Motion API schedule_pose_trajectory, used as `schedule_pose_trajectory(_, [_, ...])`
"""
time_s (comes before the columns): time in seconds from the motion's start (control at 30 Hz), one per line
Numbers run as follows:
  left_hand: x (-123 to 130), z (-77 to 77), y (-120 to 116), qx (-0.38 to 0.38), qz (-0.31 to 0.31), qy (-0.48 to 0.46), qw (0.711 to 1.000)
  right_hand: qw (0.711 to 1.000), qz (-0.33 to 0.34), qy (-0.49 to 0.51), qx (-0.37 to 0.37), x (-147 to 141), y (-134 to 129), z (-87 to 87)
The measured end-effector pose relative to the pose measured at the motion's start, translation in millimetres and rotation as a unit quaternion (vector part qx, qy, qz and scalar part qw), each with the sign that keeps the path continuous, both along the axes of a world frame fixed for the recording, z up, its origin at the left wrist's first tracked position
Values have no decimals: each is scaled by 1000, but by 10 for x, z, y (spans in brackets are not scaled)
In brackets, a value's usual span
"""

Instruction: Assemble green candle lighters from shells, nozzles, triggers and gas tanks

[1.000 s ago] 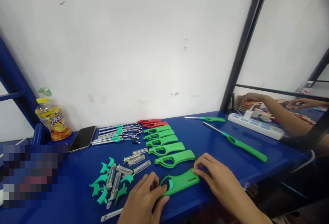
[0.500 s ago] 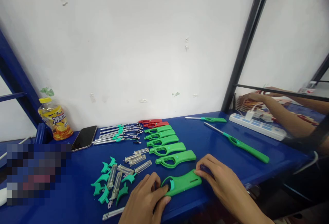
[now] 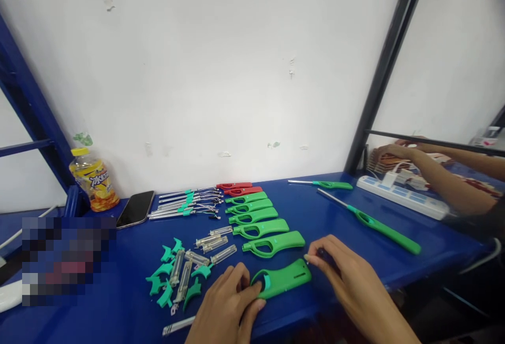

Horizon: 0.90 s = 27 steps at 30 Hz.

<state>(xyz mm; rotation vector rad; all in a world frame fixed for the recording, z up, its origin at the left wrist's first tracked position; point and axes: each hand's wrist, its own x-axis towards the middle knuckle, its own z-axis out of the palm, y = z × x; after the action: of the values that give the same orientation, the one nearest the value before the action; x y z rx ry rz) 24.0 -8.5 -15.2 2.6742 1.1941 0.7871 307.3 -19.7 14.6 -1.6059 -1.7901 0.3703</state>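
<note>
Near the table's front edge lies a green lighter body [image 3: 287, 279], with a teal trigger and a small slot at its right end. My left hand [image 3: 232, 302] grips its left end, fingertips at the trigger opening; a metal tube [image 3: 178, 325] comes out beneath that hand. My right hand [image 3: 339, 265] is pinched just off the body's right end, around a dark tool [image 3: 326, 256] mostly hidden by the fingers. Beyond it rest several green handle shells [image 3: 276, 244]. On the left are teal triggers [image 3: 164, 295] and clear fuel tubes [image 3: 184, 281].
Metal rods with wires [image 3: 185, 207], red shells [image 3: 236, 186], a phone [image 3: 136, 209] and a bottle [image 3: 94, 181] stand toward the wall. Two complete lighters [image 3: 384, 231] and a power strip [image 3: 402, 196] are at right, beyond which another person's arms show.
My right hand has drawn slightly away from the right end of the green body, uncovering a small hole there. The view has shifted a little.
</note>
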Motion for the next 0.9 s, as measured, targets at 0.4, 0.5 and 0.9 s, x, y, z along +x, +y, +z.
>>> schedule_pose_trajectory(0.4, [-7,-67,35,27,5,3,1000,972,198,-117,48,-1024,542,648])
schedule_pose_trajectory(0.5, [1,-90,39,25,13,0,1000,952,256,-161,53,-1321,799,686])
schedule_pose_trajectory(0.9, [6,-99,20,32,14,-15,999,926,280,-250,38,-1703,973,523])
